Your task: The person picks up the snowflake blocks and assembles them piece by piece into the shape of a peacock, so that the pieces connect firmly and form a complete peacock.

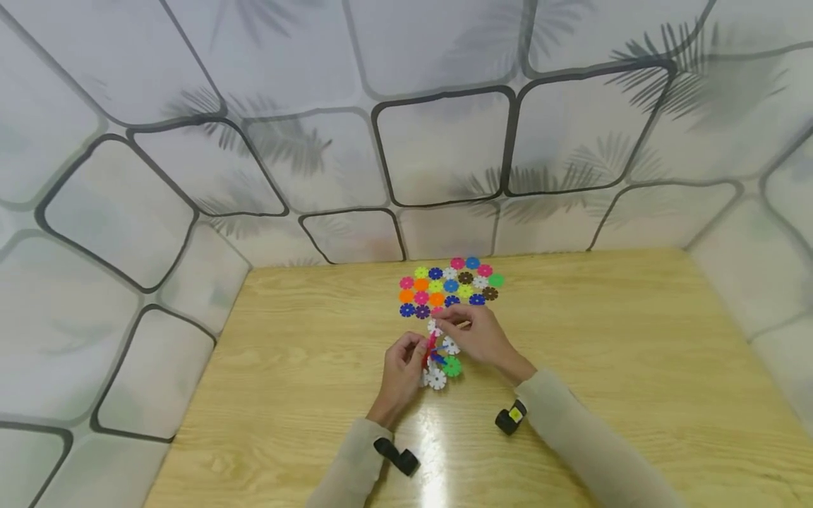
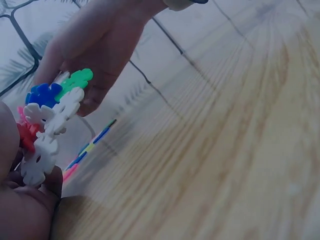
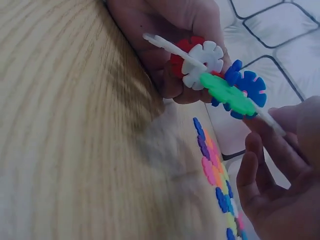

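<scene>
A joined cluster of notched plastic flower discs is held up between the two hands. My left hand (image 1: 401, 368) grips it on its left side, by the red disc (image 3: 181, 57) and a white disc (image 2: 40, 160). A green disc (image 1: 452, 366) and a blue disc (image 3: 254, 89) belong to the same cluster. My right hand (image 1: 479, 335) reaches in from the right, thumb and forefinger pinching a white disc (image 3: 269, 121) at the cluster's end. Fingers partly cover the joints, so how each disc is slotted cannot be told.
Loose flower discs (image 1: 435, 286) in many colours lie flat in rows just beyond the hands, near the back of the wooden table (image 1: 305, 367). Behind it stands a patterned wall (image 1: 444, 152). Dark straps (image 1: 396, 457) hang at both sleeves.
</scene>
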### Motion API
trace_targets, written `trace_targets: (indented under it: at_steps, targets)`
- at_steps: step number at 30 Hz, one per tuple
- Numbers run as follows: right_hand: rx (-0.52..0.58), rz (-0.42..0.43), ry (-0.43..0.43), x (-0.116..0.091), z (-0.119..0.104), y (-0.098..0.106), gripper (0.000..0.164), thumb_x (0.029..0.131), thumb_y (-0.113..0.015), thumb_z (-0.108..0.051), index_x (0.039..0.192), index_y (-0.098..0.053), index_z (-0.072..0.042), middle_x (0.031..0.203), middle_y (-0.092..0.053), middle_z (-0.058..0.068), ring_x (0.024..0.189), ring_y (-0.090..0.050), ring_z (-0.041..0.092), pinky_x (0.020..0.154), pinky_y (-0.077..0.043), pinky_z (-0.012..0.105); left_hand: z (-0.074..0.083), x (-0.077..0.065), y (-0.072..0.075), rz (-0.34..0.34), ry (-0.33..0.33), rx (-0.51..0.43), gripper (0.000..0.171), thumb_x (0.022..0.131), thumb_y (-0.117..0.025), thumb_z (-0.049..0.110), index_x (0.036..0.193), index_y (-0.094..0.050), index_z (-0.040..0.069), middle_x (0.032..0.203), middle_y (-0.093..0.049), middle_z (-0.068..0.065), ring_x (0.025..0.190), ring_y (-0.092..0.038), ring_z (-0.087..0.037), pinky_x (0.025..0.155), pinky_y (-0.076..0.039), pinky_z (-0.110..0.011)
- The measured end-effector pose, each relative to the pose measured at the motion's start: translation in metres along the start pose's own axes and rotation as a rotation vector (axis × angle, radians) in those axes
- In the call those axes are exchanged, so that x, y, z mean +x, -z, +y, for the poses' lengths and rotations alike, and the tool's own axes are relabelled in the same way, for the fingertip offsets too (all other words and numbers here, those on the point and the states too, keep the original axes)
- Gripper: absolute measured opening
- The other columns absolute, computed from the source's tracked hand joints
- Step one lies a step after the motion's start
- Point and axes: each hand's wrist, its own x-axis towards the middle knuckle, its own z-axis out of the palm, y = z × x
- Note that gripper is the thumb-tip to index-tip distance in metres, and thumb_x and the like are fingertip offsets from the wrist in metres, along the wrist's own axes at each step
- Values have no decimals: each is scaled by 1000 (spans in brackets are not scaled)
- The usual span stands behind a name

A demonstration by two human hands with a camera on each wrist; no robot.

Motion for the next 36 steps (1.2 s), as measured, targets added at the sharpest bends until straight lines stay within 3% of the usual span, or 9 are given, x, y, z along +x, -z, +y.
trace_targets:
  at_steps: [5,9,12,15,18,21,25,30,36]
  targets:
    - [36,-45,4,-7,9,4,40,117,-53,-27,151,-64,-8,143,-73,14,110,-71,21,85,-58,25,-3,1,1,20,38,-10,24,115,-55,17,113,-69,-3,102,-67,-7,86,-58,-10,75,-50,-18]
    - [67,-38,-11,-15,18,6,44,119,-47,-29,156,-58,-8,131,-73,18,97,-68,15,86,-58,24,-4,2,1,58,61,-61,23,115,-54,16,115,-68,-3,99,-66,-1,86,-59,-9,75,-52,-17]
    - [102,-40,-29,-22,21,6,43,119,-48,-27,155,-58,-5,122,-71,21,89,-67,16,80,-59,26,-3,4,0,58,85,-208,19,115,-54,12,116,-65,-4,98,-67,1,86,-64,-8,77,-57,-19]
    - [102,-28,-41,-28,23,7,43,116,-55,-21,153,-57,0,128,-71,22,101,-73,23,86,-63,29,-3,4,-3,25,121,-399,11,113,-55,6,113,-61,-3,97,-68,-1,84,-69,-10,80,-63,-24]
    - [69,-3,-31,-30,22,8,44,112,-60,-16,152,-57,4,137,-70,25,121,-73,35,102,-64,40,-2,1,-6,-38,172,-526,5,110,-58,1,115,-60,-1,100,-70,-2,88,-74,-12,87,-66,-28]
    - [46,9,-22,-30,20,12,44,110,-61,-12,151,-58,5,143,-68,26,130,-70,42,113,-58,51,-2,-2,-10,-99,225,-568,10,108,-60,-3,118,-60,-1,101,-72,-1,91,-75,-12,92,-66,-28]
    - [38,-5,-6,-25,20,17,43,110,-61,-11,151,-58,4,146,-67,27,132,-69,44,115,-55,56,-2,-2,-12,-114,258,-567,8,107,-61,-4,111,-65,2,95,-76,0,89,-77,-11,89,-66,-28]
    - [56,-12,9,-24,19,22,42,111,-62,-14,151,-60,-1,149,-66,25,133,-68,43,114,-57,52,-1,-3,-14,-96,257,-567,16,106,-64,-3,99,-72,9,89,-79,0,85,-79,-12,86,-67,-29]
    - [132,-8,-30,-32,29,20,47,108,-69,-14,153,-59,-7,144,-67,20,122,-72,31,100,-63,29,0,-6,-17,-40,241,-606,22,106,-64,-2,94,-74,15,87,-81,1,82,-79,-12,83,-67,-28]
